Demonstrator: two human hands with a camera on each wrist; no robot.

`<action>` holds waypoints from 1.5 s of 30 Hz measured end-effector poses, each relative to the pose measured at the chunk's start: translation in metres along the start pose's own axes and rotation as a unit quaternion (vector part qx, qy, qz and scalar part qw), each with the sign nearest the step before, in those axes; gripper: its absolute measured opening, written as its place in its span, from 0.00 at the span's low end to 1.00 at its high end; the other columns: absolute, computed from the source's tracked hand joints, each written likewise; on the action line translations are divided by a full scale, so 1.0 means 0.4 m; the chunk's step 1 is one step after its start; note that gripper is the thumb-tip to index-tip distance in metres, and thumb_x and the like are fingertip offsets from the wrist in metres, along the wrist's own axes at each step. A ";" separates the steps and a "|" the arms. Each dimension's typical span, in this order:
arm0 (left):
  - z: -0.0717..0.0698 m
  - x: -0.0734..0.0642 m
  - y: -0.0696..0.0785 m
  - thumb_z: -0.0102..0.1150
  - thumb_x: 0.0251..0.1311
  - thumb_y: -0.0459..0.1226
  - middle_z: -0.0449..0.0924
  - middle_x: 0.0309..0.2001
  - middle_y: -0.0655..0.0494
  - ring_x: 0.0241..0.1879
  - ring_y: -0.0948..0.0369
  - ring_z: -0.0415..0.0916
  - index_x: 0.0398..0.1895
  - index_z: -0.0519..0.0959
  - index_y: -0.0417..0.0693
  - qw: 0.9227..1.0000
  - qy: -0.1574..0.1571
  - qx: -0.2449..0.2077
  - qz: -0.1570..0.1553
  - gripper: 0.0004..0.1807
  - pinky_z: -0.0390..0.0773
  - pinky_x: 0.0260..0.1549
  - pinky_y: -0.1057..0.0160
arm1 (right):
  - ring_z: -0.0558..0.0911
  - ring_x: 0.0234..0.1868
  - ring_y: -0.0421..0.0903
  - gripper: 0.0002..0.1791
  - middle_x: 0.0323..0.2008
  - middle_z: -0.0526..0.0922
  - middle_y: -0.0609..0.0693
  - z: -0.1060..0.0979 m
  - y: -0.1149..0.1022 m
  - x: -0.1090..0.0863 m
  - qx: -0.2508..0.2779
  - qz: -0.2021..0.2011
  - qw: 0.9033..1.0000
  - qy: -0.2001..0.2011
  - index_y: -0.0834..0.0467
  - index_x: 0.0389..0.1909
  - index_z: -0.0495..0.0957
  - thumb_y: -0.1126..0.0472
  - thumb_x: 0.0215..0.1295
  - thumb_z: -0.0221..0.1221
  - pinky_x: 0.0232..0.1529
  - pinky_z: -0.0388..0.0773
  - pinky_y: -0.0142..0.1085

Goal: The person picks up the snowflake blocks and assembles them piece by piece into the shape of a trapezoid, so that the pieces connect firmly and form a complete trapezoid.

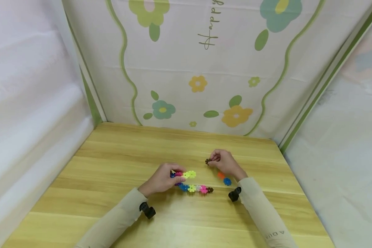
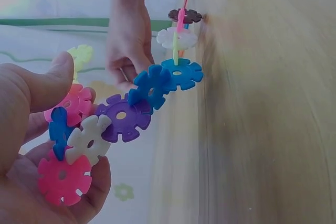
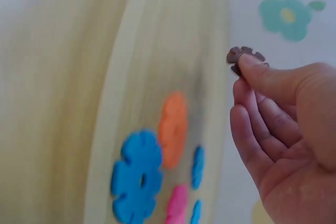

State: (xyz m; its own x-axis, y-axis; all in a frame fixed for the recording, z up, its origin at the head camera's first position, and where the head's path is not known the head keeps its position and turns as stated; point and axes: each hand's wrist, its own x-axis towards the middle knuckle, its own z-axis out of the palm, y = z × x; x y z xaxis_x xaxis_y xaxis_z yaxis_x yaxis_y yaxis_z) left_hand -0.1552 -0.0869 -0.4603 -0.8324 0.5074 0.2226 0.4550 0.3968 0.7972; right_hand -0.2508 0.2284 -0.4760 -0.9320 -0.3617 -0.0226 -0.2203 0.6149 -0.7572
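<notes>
My left hand (image 1: 164, 178) grips a linked chain of notched plastic snowflake discs (image 1: 191, 188) in several colors. The chain bends back at the hand. One stretch ends in yellow discs (image 1: 192, 174) past the fingertips; the other runs right to a brown end disc (image 1: 210, 190). In the left wrist view, pink, white and blue discs lie against the fingers beside a purple disc (image 2: 135, 123). To the right and farther back, my right hand (image 1: 225, 162) pinches a single brown snowflake disc (image 3: 244, 55) between thumb and index finger, apart from the chain.
Beneath the right wrist, a loose orange disc (image 1: 221, 175) and a blue disc (image 1: 227, 182) lie on the wooden table (image 1: 111, 151). Pink (image 3: 177, 205) and smaller-looking blue discs (image 3: 197, 167) show beside them in the right wrist view. Flower-printed cloth (image 1: 173, 55) hangs behind the table.
</notes>
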 end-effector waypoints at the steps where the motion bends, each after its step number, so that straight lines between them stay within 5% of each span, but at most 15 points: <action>1: 0.000 0.000 0.001 0.69 0.69 0.39 0.90 0.53 0.50 0.54 0.54 0.86 0.54 0.87 0.44 1.000 0.000 0.000 0.000 0.14 0.86 0.56 0.50 | 0.83 0.39 0.46 0.07 0.39 0.85 0.52 0.002 -0.009 -0.010 0.015 -0.002 1.000 -0.004 0.56 0.41 0.81 0.63 0.68 0.71 0.40 0.84 0.33; 5: 0.000 -0.001 0.005 0.69 0.69 0.38 0.89 0.54 0.50 0.55 0.53 0.86 0.55 0.87 0.44 1.000 0.001 -0.005 -0.001 0.14 0.85 0.57 0.49 | 0.84 0.39 0.49 0.08 0.38 0.85 0.52 0.005 -0.044 -0.048 0.055 -0.021 0.998 -0.017 0.56 0.42 0.82 0.61 0.68 0.71 0.39 0.85 0.36; 11: 0.002 0.000 0.006 0.69 0.69 0.39 0.90 0.52 0.51 0.54 0.55 0.86 0.55 0.87 0.45 1.000 0.002 -0.001 0.004 0.15 0.86 0.55 0.53 | 0.86 0.43 0.67 0.10 0.38 0.87 0.54 0.000 -0.104 -0.107 0.109 -0.028 0.993 -0.044 0.58 0.44 0.83 0.57 0.70 0.70 0.44 0.87 0.51; 19: 0.004 -0.001 0.013 0.70 0.68 0.41 0.90 0.52 0.52 0.53 0.56 0.86 0.56 0.86 0.45 1.000 0.006 0.000 0.007 0.17 0.86 0.52 0.56 | 0.89 0.46 0.64 0.14 0.38 0.90 0.53 0.015 -0.144 -0.160 0.188 0.042 0.979 -0.069 0.62 0.49 0.83 0.57 0.71 0.70 0.53 0.85 0.60; 25: 0.006 0.000 0.014 0.72 0.67 0.41 0.90 0.51 0.53 0.52 0.57 0.86 0.56 0.87 0.45 1.000 0.011 0.007 0.019 0.17 0.86 0.52 0.57 | 0.90 0.47 0.59 0.16 0.43 0.91 0.53 0.018 -0.154 -0.168 0.223 0.042 0.970 -0.091 0.67 0.52 0.82 0.59 0.72 0.68 0.53 0.88 0.51; 36: 0.021 0.002 0.021 0.74 0.63 0.37 0.90 0.47 0.51 0.48 0.59 0.87 0.51 0.88 0.43 0.990 0.034 0.089 0.102 0.15 0.87 0.49 0.62 | 0.90 0.39 0.45 0.15 0.40 0.92 0.50 0.039 -0.164 -0.172 0.284 0.081 0.952 -0.083 0.70 0.51 0.82 0.63 0.71 0.68 0.46 0.90 0.41; 45: 0.023 0.002 0.031 0.74 0.63 0.34 0.90 0.47 0.49 0.46 0.58 0.87 0.52 0.88 0.40 0.990 0.046 0.112 0.067 0.15 0.87 0.46 0.63 | 0.91 0.40 0.46 0.16 0.40 0.92 0.53 0.061 -0.174 -0.165 0.286 0.090 0.952 -0.059 0.70 0.51 0.83 0.63 0.70 0.69 0.46 0.90 0.40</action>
State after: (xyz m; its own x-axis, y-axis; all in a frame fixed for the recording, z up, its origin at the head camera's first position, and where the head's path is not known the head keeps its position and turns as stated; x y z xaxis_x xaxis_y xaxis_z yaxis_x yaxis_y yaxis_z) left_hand -0.1474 -0.0747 -0.4555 -0.7811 0.4983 0.3763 0.6128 0.4961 0.6151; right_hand -0.1668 0.1925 -0.4375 -0.8938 -0.3830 -0.2333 0.1639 0.2053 -0.9649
